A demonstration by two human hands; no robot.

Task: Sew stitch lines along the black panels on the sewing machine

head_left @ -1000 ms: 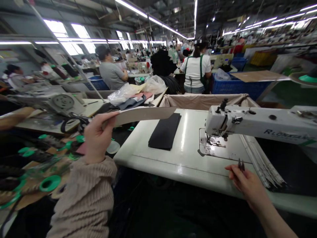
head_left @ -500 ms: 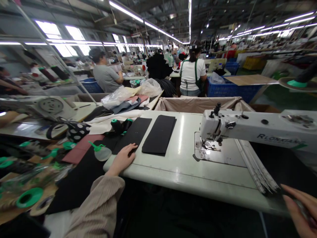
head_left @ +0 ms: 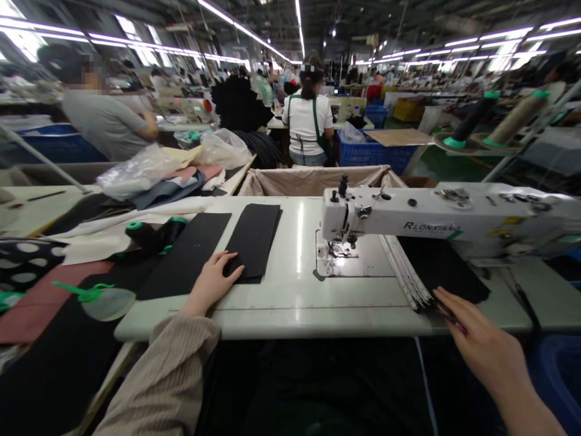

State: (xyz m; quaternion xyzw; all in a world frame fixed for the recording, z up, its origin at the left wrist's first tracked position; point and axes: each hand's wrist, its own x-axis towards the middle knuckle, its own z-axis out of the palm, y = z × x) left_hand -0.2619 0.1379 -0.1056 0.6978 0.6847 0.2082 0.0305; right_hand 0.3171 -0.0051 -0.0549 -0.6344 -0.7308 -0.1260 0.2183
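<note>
**Two Hands at the Sewing Machine**

A worker's left hand [head_left: 215, 278] lies with fingers spread on the near left corner of a black panel stack [head_left: 255, 236], which rests toward the left edge of the pale surface [head_left: 285, 298]. Another black panel [head_left: 193, 251] lies beside it, nearer that left edge. The right hand [head_left: 479, 333], its grip narrow around a small dark tool [head_left: 452, 318] mostly hidden by the fingers, reaches over the near edge, fingertips at the near end of a pale-edged black pile [head_left: 447, 266]. The pile lies partly beneath the arm of a white sewing machine [head_left: 385, 212]. Beyond the far edge, a co-worker in a white top [head_left: 307, 121] faces away.
</note>
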